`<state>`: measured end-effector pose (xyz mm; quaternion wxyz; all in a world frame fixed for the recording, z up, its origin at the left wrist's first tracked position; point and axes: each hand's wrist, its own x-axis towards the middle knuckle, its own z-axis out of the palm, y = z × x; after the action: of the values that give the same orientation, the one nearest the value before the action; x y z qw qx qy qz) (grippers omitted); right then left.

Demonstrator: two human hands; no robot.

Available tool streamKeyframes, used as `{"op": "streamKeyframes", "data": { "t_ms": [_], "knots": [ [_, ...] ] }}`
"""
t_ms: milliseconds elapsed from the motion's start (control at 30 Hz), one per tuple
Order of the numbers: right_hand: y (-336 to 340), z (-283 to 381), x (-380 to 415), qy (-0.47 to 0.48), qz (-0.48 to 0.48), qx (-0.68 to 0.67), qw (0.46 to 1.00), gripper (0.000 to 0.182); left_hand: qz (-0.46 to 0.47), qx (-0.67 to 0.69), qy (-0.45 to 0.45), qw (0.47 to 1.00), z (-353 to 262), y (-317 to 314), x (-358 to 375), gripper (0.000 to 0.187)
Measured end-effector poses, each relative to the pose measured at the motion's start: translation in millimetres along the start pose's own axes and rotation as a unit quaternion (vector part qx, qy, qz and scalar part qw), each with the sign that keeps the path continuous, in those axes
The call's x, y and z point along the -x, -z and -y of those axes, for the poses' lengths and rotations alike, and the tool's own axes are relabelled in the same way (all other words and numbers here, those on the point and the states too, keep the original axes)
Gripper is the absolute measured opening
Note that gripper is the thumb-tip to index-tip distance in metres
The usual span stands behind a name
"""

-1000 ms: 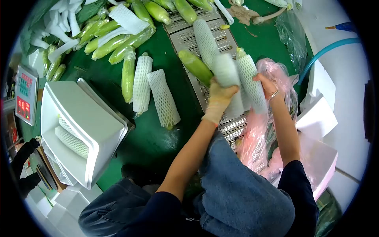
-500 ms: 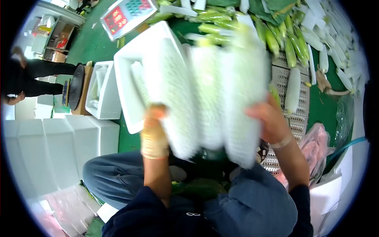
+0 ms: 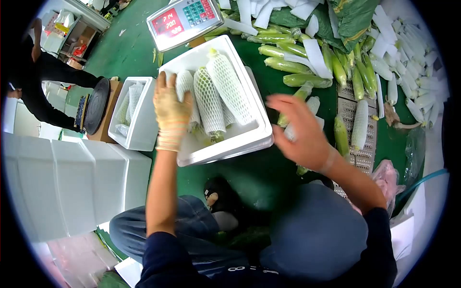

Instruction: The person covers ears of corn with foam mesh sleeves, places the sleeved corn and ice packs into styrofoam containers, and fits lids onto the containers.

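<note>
A white foam box (image 3: 197, 157) sits in front of me, holding several long pale-green vegetables in white foam-net sleeves. One netted vegetable (image 3: 228, 86) lies along the right side, another (image 3: 209, 103) in the middle. My left hand (image 3: 172, 105), in a pale glove, is at the box's left wall with fingers stretched over the rim beside the leftmost netted vegetable (image 3: 185, 89). Bare and slightly blurred, my right hand (image 3: 302, 134) is off the box's right edge, fingers apart and holding nothing. Behind it lie a film-wrapped green vegetable (image 3: 301, 92) and a netted one (image 3: 312, 105).
A digital scale (image 3: 185, 21) stands beyond the box. Film-wrapped green vegetables (image 3: 297, 79) and white foam sleeves (image 3: 408, 72) are piled ahead and right. A perforated metal strip (image 3: 366, 156) runs at right. Another foam box (image 3: 132, 113) and a person (image 3: 53, 77) are at left.
Both hands held several netted vegetables up in front of me; now netted vegetables lie in the foam box and the hands have parted. The scale's readout differs, and the view has shifted.
</note>
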<state>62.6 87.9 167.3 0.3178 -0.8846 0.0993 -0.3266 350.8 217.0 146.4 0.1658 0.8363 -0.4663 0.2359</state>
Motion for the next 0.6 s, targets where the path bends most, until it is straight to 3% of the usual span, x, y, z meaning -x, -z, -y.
{"op": "streamKeyframes", "data": {
  "t_ms": [33, 133, 200, 333, 367, 467, 533, 600],
  "knots": [
    [18.4, -0.1, 30.2, -0.072, -0.008, 0.001, 0.997, 0.04, -0.022, 0.048, -0.013, 0.999, 13.1, 9.5, -9.5, 0.049],
    [55.9, -23.3, 147.7, -0.297, 0.002, 0.061, 0.953, 0.03, 0.038, 0.071, -0.037, 0.996, 33.8, 59.2, -32.4, 0.037],
    [75.1, -36.0, 239.9, -0.357, -0.003, 0.098, 0.929, 0.023, 0.118, 0.039, -0.073, 0.99, 45.5, 94.3, -32.7, 0.035],
    [96.8, -36.1, 375.8, -0.599, 0.124, 0.133, 0.78, 0.023, 0.199, 0.054, -0.125, 0.97, 66.7, 149.4, 7.2, 0.033],
    [95.4, -33.4, 397.5, -0.636, 0.133, 0.125, 0.75, 0.023, 0.233, 0.052, -0.052, 0.97, 58.2, 162.0, 21.0, 0.032],
    [79.3, -25.0, 432.2, -0.693, 0.123, 0.086, 0.705, 0.023, 0.291, 0.073, -0.027, 0.954, 63.6, 170.8, 44.0, 0.034],
    [65.2, -23.9, 438.0, -0.702, 0.107, 0.062, 0.701, 0.023, 0.442, 0.11, 0.082, 0.887, 48.4, 182.8, 47.0, 0.037],
    [55.5, -21.6, 435.6, -0.701, 0.096, 0.047, 0.705, 0.023, 0.446, 0.122, 0.064, 0.884, 44.0, 181.2, 51.4, 0.036]
  ]
}}
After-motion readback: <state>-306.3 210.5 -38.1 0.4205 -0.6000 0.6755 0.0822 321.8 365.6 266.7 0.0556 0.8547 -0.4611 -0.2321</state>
